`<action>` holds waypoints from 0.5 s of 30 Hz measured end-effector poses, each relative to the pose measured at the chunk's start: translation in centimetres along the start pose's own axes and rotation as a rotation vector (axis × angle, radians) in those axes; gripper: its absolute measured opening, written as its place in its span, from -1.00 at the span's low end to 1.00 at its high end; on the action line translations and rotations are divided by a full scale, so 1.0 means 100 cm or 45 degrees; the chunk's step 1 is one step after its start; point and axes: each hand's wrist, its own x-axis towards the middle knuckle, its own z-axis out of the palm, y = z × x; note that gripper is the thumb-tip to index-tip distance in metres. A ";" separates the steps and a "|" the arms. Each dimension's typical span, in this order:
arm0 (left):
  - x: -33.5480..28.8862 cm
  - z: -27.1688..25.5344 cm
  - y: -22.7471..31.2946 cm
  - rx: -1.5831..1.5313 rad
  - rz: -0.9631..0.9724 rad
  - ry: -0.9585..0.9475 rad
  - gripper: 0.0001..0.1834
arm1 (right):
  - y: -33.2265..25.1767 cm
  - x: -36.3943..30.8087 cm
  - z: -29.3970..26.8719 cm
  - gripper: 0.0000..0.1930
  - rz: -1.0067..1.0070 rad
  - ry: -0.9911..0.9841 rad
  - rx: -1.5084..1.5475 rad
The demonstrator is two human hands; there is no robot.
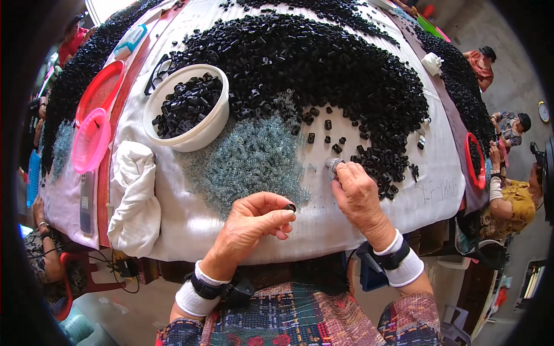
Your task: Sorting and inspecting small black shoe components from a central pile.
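Observation:
My left hand (pixel 245 225) is over the near side of the cloth, a small black plastic part (pixel 290 207) pinched between thumb and fingertip. To its right, my right hand (pixel 359 193) has its fingers drawn together, with a silvery-grey wrap (pixel 333 165) on a finger. What those fingers hold, if anything, is hidden. Just beyond my left hand lies a heap of small clear bluish springs (pixel 254 161). A broad pile of black plastic parts (pixel 300 63) curves around behind it and down to beside my right hand. Several loose black parts (pixel 328 124) lie between the springs and that pile.
A white bowl (pixel 218 118) full of black parts stands left of the springs. Nearer me lies a bundled white cloth (pixel 135 202). Pink (pixel 92 141) and red (pixel 98 92) trays are further left. Other people sit at both sides, one in a yellow top (pixel 516 207).

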 end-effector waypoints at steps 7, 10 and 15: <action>0.000 0.002 0.000 0.069 0.030 -0.027 -0.81 | -0.001 -0.001 -0.002 -0.69 -0.090 0.105 0.097; 0.001 0.004 -0.001 0.060 0.027 0.001 -0.82 | 0.000 -0.002 -0.001 -0.68 -0.141 0.041 0.046; 0.000 0.005 -0.002 0.047 0.028 -0.002 -0.83 | 0.002 -0.009 -0.001 -0.69 0.056 0.087 0.270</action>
